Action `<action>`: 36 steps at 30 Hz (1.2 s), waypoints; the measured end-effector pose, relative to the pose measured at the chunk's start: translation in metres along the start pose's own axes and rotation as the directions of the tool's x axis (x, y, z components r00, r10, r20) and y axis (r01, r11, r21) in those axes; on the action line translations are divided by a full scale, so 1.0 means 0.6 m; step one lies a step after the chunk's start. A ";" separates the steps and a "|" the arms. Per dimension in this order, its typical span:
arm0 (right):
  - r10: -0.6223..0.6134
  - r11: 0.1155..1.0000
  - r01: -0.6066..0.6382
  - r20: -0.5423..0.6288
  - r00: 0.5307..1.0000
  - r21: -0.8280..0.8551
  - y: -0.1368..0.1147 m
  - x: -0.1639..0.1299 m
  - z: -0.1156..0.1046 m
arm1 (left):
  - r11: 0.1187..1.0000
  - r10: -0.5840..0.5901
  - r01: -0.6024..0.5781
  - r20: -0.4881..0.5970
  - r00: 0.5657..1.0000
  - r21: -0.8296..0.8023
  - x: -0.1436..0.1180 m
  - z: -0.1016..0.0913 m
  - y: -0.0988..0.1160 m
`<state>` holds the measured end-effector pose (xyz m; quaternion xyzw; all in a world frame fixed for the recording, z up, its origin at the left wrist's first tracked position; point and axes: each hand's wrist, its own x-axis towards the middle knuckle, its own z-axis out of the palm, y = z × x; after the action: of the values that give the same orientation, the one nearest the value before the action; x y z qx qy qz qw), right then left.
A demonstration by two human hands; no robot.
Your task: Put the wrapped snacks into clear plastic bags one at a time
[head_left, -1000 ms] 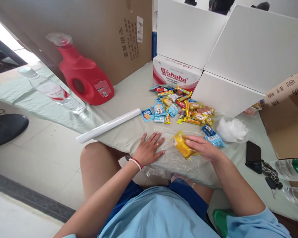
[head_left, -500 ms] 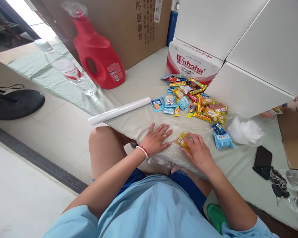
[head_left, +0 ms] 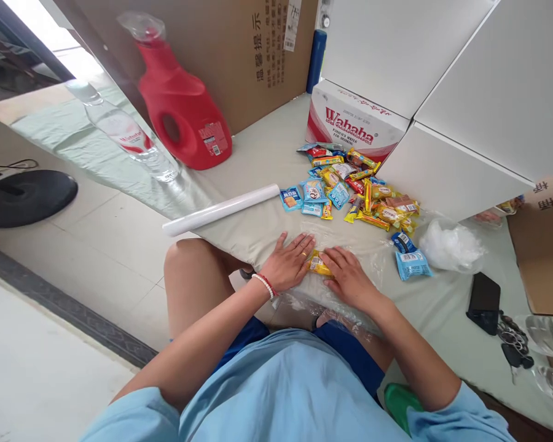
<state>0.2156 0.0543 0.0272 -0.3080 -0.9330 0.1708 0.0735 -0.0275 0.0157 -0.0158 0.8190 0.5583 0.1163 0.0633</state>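
A yellow wrapped snack packet lies between my hands on a sheet of clear plastic film. My right hand grips the packet's right end, fingers over its top and thumb at the near side. My left hand rests flat on the film with its fingers stretched, its edge against the packet's left end. Just beyond lies a pile of wrapped snacks in yellow, blue and red. A white roll, apparently of film, lies beyond my left hand.
A blue snack packet and crumpled clear plastic lie right of the film. Farther right are a black phone and keys. A Wahaha box, red jug and water bottle stand at the back.
My right hand has slid the yellow snack packet to the left, up against my left hand. My left hand has stayed nearly in place, its fingers drawn closer together.
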 end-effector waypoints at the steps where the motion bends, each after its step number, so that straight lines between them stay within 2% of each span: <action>1: -0.030 1.000 0.030 0.075 0.997 -0.007 0.008 0.006 0.003 | 1.000 0.008 -0.008 -0.005 1.000 0.001 0.000 0.001 -0.001; 3: -0.101 0.995 0.102 0.139 0.985 0.002 0.033 0.025 -0.009 | 1.000 0.013 -0.013 -0.013 1.000 -0.003 0.000 0.003 -0.002; 5: -0.097 0.995 0.098 0.064 0.993 -0.012 0.064 0.063 -0.036 | 1.000 0.001 -0.001 -0.020 1.000 -0.012 0.000 0.005 -0.003; 7: 0.056 0.995 -0.062 -0.077 0.995 -0.073 0.094 0.120 -0.058 | 0.999 -0.030 0.029 -0.023 0.999 -0.022 0.001 0.005 -0.002; 9: 0.274 0.946 -0.293 -0.137 0.952 -0.140 0.119 0.186 -0.064 | 0.998 -0.056 0.055 -0.023 0.998 -0.025 0.003 0.006 0.001; 11: 0.426 0.877 -0.448 -0.148 0.892 -0.173 0.135 0.247 -0.056 | 0.998 -0.069 0.069 -0.024 0.997 -0.015 0.003 0.005 0.003; 14: 0.489 0.846 -0.517 -0.194 0.850 -0.133 0.146 0.305 -0.042 | 0.997 -0.082 0.083 -0.025 0.996 0.010 0.003 0.005 0.004; 16: 0.501 0.841 -0.531 -0.222 0.837 -0.103 0.152 0.313 -0.042 | 0.996 -0.087 0.088 -0.021 0.996 0.017 0.002 0.005 0.003; 19: 0.496 0.858 -0.514 -0.283 0.821 0.011 0.160 0.274 -0.055 | 0.996 -0.088 0.088 -0.025 0.996 0.001 0.003 0.003 0.004; 21: 0.481 0.873 -0.407 -0.342 0.807 0.267 0.155 0.223 -0.064 | 0.996 -0.091 0.090 -0.034 0.995 -0.027 0.004 0.001 0.005; 22: 0.490 0.840 -0.330 -0.343 0.801 0.431 0.148 0.192 -0.068 | 0.995 -0.093 0.091 -0.036 0.995 -0.044 0.004 0.000 0.005; 23: 0.513 0.768 -0.266 -0.311 0.801 0.582 0.136 0.161 -0.071 | 0.994 -0.095 0.092 -0.037 0.995 -0.062 0.005 -0.001 0.005; 25: 0.577 0.572 -0.267 -0.150 0.803 0.776 0.105 0.099 -0.071 | 0.991 -0.101 0.097 -0.036 0.994 -0.091 0.005 -0.003 0.005; 28: 0.678 0.340 -0.385 0.060 0.733 0.858 0.052 0.027 -0.054 | 0.989 -0.110 0.105 -0.049 0.993 -0.101 0.005 -0.004 0.006; 31: 0.746 0.233 -0.419 0.115 0.656 0.878 0.014 -0.008 -0.023 | 0.992 -0.102 0.096 -0.066 0.993 -0.084 0.005 -0.002 0.006; 34: 0.790 0.275 -0.482 0.090 0.607 0.832 -0.009 -0.022 0.003 | 0.993 -0.094 0.088 -0.074 0.993 -0.074 0.004 0.001 0.005; 36: 0.788 0.336 -0.506 0.058 0.613 0.794 -0.020 -0.028 0.008 | 0.993 -0.094 0.089 -0.075 0.993 -0.073 0.005 0.001 0.005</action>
<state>0.2214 0.0343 0.0266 -0.6231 -0.5383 0.4959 0.2758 -0.0236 0.0171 -0.0154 0.7846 0.5931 0.1643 0.0751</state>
